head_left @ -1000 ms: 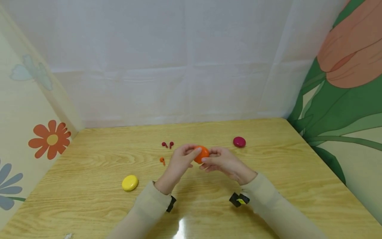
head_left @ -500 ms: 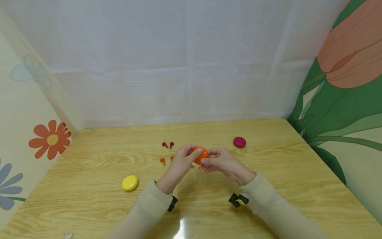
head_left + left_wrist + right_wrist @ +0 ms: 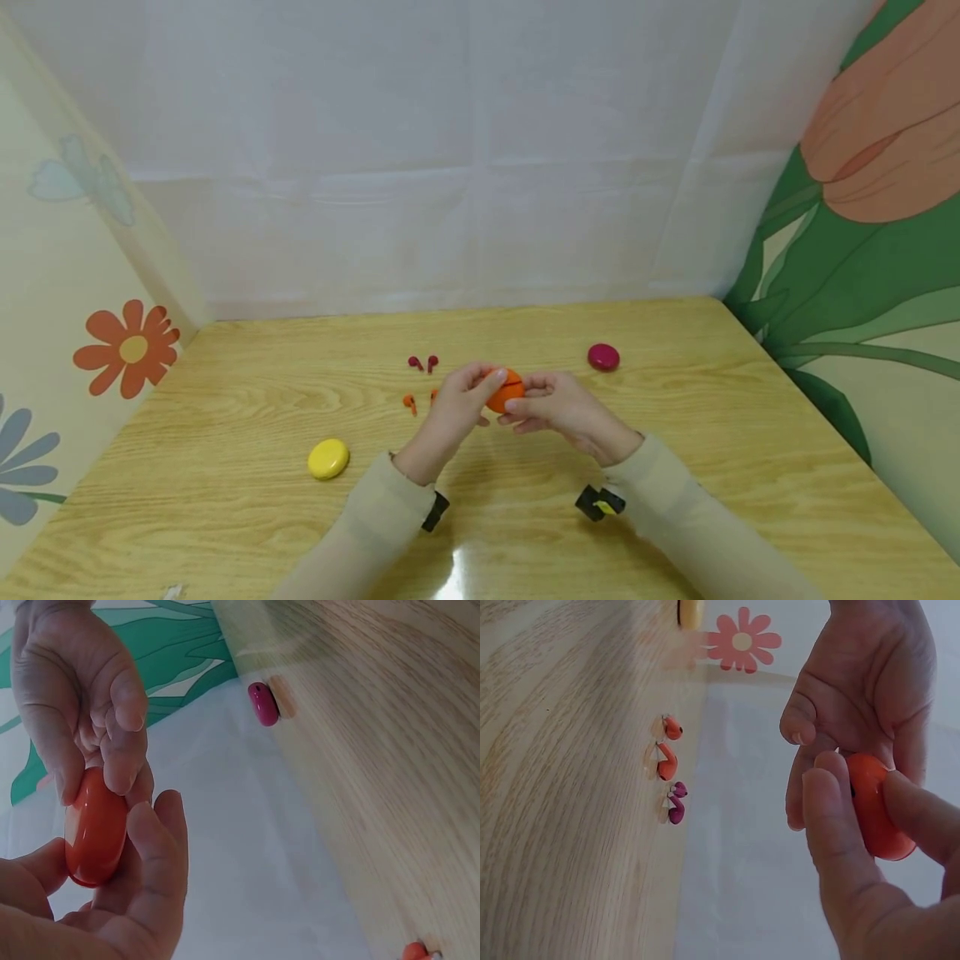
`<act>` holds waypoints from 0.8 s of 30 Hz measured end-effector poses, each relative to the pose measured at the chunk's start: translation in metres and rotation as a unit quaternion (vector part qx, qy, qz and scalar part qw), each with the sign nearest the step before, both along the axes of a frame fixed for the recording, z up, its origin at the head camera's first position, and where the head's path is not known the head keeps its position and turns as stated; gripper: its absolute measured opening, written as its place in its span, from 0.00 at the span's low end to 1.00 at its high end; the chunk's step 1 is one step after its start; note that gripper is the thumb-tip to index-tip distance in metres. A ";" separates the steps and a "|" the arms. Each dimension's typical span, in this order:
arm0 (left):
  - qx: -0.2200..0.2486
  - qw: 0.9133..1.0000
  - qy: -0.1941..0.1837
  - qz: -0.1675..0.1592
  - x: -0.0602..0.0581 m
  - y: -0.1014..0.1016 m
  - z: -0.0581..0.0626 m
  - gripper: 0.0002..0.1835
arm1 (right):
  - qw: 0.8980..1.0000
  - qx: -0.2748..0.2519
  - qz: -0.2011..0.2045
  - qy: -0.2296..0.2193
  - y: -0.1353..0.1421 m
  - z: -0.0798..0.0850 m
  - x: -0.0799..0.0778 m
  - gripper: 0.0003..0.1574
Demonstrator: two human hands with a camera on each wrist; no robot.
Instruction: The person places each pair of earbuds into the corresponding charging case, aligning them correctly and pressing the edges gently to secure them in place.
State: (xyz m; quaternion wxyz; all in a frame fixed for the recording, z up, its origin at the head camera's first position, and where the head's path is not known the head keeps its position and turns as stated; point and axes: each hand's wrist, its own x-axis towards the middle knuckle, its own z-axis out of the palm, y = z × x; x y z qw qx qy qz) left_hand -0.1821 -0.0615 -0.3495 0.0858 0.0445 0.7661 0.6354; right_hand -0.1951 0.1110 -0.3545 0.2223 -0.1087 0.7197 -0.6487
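Note:
A round, glossy orange earbud case is held up over the middle of the table between both hands. My left hand grips its left side, thumb on the near face. From the other side my right hand pinches it between thumb and fingers. A dark line crosses the upper part of the case in the head view. To the left lies an orange earbud; a second orange earbud shows in the right wrist view, mostly covered by my left hand in the head view. Two dark red earbuds lie farther back.
A yellow round case lies on the wooden table left of my left forearm. A dark red round case sits at the back right. A white sheet hangs behind the table, with flower-printed panels on both sides.
A dark line now shows across the orange case, whose face was plain before. Part of the second orange earbud has come into sight beside my left hand. Both hands have barely shifted.

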 end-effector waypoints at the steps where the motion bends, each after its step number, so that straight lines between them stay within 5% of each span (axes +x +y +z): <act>1: 0.000 1.000 -0.001 -0.001 0.000 0.000 0.000 0.18 | 1.000 0.000 0.000 0.001 0.000 0.000 0.000 0.21; 24: -0.030 0.999 -0.022 0.002 -0.012 0.003 0.009 0.25 | 0.999 -0.016 -0.032 0.003 -0.002 0.002 0.007 0.22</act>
